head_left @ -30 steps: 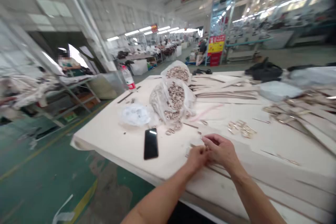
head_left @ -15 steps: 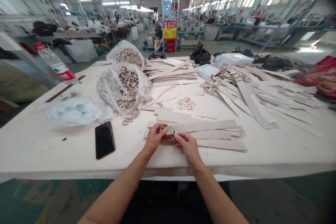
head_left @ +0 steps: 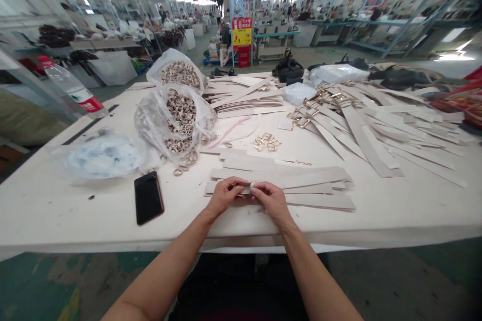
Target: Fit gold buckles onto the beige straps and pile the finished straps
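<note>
Fingertips closed, our L hand [head_left: 224,197] & R hand [head_left: 272,201] pinch a flat, matte beige strip [head_left: 246,189], long axis left-right, near edge of pale table [head_left: 90,215].

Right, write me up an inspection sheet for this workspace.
Surface: pale table, a few dark specks.
Job's things: flat beige strips nearest the hands; gold-coloured buckles in a small group beyond; small loops in open plastic bags, some spilled.
Clutter: phone, bottle, crumpled clear plastic.
Grippers: left hand and right hand pinch a small beige piece in their fingers.
Cables: nothing seen.
Surroundings: distant people, red-and-yellow sign.
</note>
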Demonstrator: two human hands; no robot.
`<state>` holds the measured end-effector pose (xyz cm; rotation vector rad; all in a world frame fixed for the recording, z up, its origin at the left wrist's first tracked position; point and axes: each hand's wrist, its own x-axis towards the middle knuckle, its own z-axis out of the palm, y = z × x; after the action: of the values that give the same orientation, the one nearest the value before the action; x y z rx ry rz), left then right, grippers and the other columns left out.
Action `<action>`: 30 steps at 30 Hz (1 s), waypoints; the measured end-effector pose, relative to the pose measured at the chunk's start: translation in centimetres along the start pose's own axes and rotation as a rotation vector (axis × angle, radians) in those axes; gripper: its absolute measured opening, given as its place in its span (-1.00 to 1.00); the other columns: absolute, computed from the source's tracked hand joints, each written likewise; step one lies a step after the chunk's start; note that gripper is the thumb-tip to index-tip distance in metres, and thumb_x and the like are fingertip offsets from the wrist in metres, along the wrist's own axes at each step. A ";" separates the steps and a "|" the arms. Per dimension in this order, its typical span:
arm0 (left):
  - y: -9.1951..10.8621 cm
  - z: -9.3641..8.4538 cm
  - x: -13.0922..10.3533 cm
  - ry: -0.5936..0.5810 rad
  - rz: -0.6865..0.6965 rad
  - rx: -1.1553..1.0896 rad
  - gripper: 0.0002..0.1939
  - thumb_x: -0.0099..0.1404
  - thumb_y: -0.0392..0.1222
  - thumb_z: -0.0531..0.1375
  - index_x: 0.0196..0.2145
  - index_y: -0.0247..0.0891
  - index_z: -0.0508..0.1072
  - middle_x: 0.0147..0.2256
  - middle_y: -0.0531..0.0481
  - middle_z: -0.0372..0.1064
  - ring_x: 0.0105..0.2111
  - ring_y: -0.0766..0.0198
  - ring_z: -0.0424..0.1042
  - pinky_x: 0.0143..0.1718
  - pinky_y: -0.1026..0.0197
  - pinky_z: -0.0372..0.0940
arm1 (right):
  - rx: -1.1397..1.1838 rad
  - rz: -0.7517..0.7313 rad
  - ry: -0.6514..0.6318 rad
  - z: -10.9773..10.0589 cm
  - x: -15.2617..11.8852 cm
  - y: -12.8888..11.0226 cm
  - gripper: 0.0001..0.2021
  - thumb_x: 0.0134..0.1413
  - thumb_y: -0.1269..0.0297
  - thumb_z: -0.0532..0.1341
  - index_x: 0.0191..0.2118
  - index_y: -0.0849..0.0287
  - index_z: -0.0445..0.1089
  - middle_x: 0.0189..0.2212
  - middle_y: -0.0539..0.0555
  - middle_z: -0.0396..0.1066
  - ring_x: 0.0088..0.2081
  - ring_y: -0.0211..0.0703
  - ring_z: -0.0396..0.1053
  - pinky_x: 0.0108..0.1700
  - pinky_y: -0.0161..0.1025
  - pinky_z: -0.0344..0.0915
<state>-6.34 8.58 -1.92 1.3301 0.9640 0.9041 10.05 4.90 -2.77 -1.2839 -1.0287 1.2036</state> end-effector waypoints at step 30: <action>5.2 2.3 -1.1 -0.192 -0.086 -0.110 -0.68 0.05 -0.06 0.31 -0.31 -0.34 0.42 -0.51 0.06 0.35 -0.54 0.35 0.41 -0.52 0.35 0.29 | -0.757 -0.521 -0.318 -4.5 -1.6 -7.9 -0.70 -0.11 0.23 0.33 -0.18 0.13 0.42 -0.30 0.06 0.44 -0.29 -0.17 0.36 -0.25 -0.28 0.25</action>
<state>-4.47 6.99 3.29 1.2475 0.8049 0.7385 14.81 3.42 4.94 -1.2579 -2.0347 0.6254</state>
